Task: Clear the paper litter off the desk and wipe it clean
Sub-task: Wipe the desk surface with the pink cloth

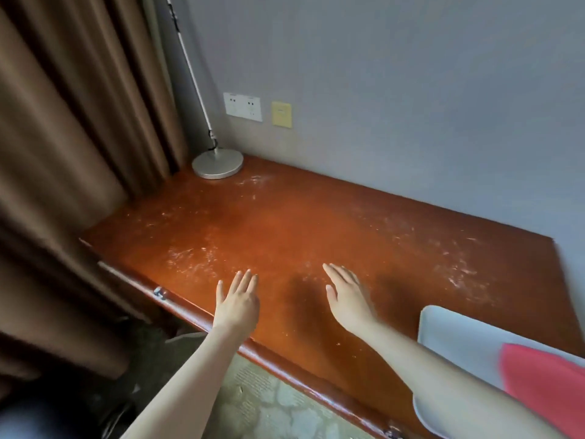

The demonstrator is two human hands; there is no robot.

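Grey wall [411,90] backs one reddish wooden desk [285,223], whose top carries scattered whitish scuffs and specks; whether any of it is paper litter cannot be told. One brown curtain [69,153] hangs along the desk's left side. At the back left corner stands one lamp [217,164] with a round silver base and a thin white stem leaning up the wall. Three wall plates sit above the desk: two white sockets [242,106] side by side and one yellow plate [281,114] just beside them. Two hands reach over the front of the desk: the left hand [237,304] and the right hand [348,296], both flat with fingers straight and holding nothing. One pale grey chair back [459,337] with one red cloth [547,384] over it stands at the lower right.
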